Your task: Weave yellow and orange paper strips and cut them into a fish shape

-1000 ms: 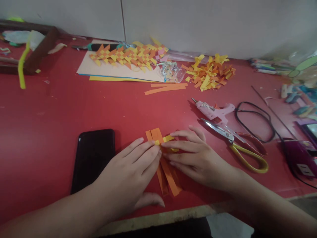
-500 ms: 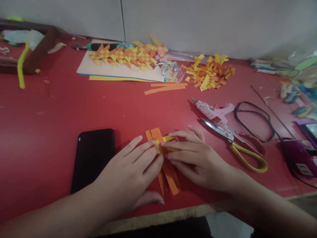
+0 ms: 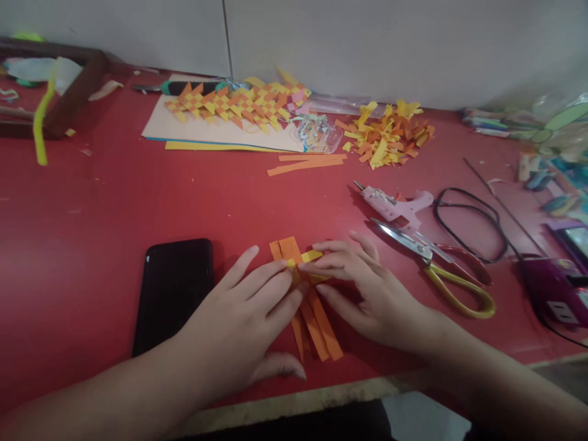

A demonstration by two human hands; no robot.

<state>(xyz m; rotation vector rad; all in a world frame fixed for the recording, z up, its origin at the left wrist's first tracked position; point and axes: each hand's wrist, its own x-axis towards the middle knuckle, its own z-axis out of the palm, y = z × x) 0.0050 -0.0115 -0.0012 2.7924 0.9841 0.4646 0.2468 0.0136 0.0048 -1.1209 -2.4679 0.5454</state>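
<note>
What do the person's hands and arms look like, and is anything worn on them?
The left hand and right hand are bare: no gloves, rings or wristbands show. The left forearm and right forearm carry no sleeve in view. Nails look short and unpainted.

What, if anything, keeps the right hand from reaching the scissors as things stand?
Probably nothing, so likely yes: the scissors lie just right of the right hand on the red table with nothing between. The hand now presses on the paper strips.
</note>
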